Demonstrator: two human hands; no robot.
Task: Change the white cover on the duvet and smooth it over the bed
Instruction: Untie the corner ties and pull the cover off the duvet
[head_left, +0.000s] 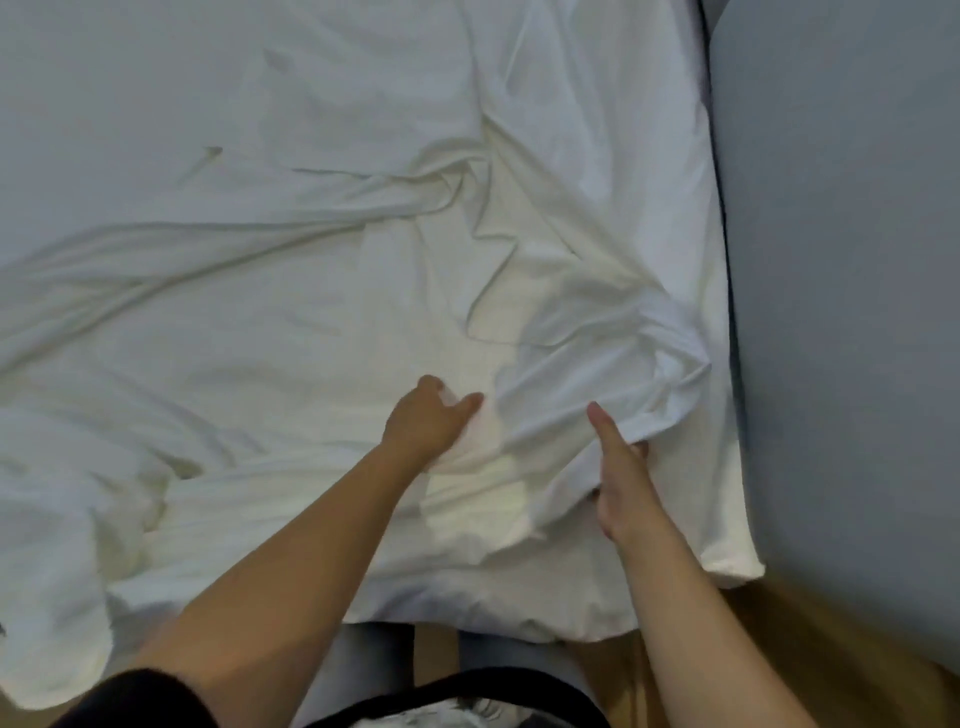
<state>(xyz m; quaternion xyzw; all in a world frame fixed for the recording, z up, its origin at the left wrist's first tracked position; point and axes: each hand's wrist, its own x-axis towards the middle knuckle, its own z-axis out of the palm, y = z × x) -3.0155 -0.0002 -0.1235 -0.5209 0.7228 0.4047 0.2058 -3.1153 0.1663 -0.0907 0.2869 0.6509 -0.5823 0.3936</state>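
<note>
A: Where's the white cover (322, 291) rn?

B: Spread over the bed (727, 566), badly creased, w/ a bunched knot by the right edge near the bed's front right corner. Can't tell if the duvet's inside yet.

A: Hands?

B: Left hand (428, 423) has its grip pinched on a fold of the cover, fabric showing between thumb and fingers. Right hand (621, 475) lies just beside it w/ index finger stretched out; other fingers are tucked under a fold, so can't tell if that grip is clenched on cloth or slack.

A: Risks?

B: Imo, tugging from just this corner could drag the whole cover toward the front edge and off the bed, since a lump already hangs over at front left. Pulling w/ one hand only would prob twist the creases tighter instead of flattening them.

A: Room?

B: Soft white bedding, dim light. Grey-blue wall (841, 260) tight against the bed's right edge, wood floor (810, 639) at the front. Little space to work on that side.
</note>
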